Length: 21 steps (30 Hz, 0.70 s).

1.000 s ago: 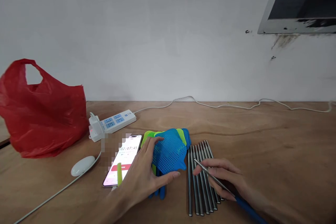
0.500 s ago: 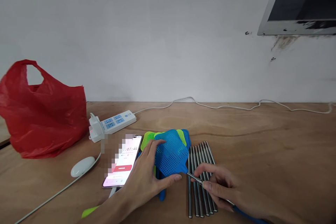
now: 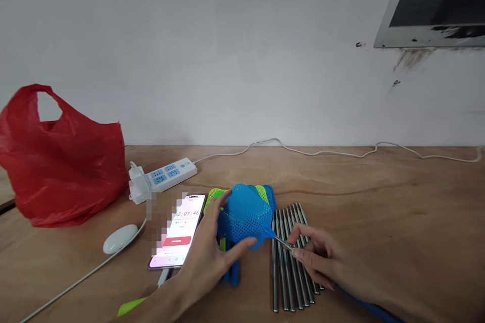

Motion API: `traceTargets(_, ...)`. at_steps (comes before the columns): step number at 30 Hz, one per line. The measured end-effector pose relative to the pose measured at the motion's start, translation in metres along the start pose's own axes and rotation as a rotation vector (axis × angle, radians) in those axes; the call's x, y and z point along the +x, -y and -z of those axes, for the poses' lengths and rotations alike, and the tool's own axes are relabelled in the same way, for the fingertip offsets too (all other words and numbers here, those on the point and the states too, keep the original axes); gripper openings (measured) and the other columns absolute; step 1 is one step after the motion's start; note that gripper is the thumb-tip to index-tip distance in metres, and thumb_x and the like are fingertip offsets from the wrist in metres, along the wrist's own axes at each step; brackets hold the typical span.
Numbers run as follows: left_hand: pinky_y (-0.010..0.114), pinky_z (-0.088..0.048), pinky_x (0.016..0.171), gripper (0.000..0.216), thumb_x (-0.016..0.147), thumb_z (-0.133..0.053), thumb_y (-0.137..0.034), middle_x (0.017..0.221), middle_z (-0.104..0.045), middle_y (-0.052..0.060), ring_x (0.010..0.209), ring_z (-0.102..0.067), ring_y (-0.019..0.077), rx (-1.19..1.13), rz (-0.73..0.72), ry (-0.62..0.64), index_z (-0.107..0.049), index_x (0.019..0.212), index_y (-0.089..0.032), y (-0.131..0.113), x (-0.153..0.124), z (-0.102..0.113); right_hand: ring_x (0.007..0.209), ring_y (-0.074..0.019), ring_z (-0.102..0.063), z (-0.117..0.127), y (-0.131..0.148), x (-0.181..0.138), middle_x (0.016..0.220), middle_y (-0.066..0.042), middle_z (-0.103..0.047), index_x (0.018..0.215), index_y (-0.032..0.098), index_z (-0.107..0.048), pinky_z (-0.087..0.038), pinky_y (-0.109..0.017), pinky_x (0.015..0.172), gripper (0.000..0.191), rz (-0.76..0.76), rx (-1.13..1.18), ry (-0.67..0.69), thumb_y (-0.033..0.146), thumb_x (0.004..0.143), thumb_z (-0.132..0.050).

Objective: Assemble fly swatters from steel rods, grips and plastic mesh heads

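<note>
Left hand (image 3: 206, 252): gripping blue mesh paddle (image 3: 248, 214), left of metal rods (image 3: 289, 282) | right hand (image 3: 316, 257): pinching metal shaft (image 3: 282, 243) above the rods, tip meeting paddle's neck | phone (image 3: 178, 234): on tabletop (image 3: 379, 227), farther left of rods

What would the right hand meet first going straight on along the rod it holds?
The right hand would likely meet the blue swatter head at its neck, where the rod seems to reach; depth is unclear.
</note>
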<state>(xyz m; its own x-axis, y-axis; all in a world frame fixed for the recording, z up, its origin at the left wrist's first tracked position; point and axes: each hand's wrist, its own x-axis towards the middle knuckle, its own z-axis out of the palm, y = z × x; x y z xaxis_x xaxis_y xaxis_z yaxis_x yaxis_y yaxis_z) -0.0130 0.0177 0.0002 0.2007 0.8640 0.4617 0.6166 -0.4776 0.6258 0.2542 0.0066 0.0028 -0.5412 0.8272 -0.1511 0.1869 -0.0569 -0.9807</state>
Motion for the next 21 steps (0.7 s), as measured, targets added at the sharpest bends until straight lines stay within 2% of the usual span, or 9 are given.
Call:
traceTargets(4,0.057,-0.039,0.111,0.066,0.093,-0.063,-0.047,0.149,-0.046,0.01,0.139,-0.043,0.0329,-0.114,0.112,0.048,-0.029,0.148,-0.033,0.001,-0.001,-0.002,0.037,-0.0067,-0.023,0.002,0.003,0.0,0.041,0.014,-0.04,0.098,0.021,-0.048,-0.02,-0.022,0.041,0.042,0.007,-0.023,0.044,0.062,0.091,-0.053)
traceTargets(17,0.059,-0.035,0.116,0.07,0.092,-0.063,-0.045,0.153,-0.04,0.009,0.144,-0.036,0.0335,-0.219,0.114,0.098,-0.024,0.149,-0.034,0.001,-0.01,-0.012,0.037,-0.0067,-0.024,-0.009,0.002,-0.005,0.042,0.015,-0.037,0.102,0.021,-0.049,-0.017,-0.022,0.04,0.043,-0.018,0.011,0.032,0.062,0.091,-0.055)
traceTargets(21,0.059,-0.04,0.113,0.068,0.093,-0.061,-0.045,0.152,-0.042,0.01,0.142,-0.039,0.0337,-0.184,0.131,0.11,-0.024,0.15,-0.034,-0.002,-0.01,-0.011,0.035,-0.0069,-0.022,-0.009,0.005,-0.005,0.04,0.015,-0.037,0.107,0.02,-0.049,-0.017,-0.022,0.039,0.045,-0.028,0.019,0.036,0.061,0.09,-0.055)
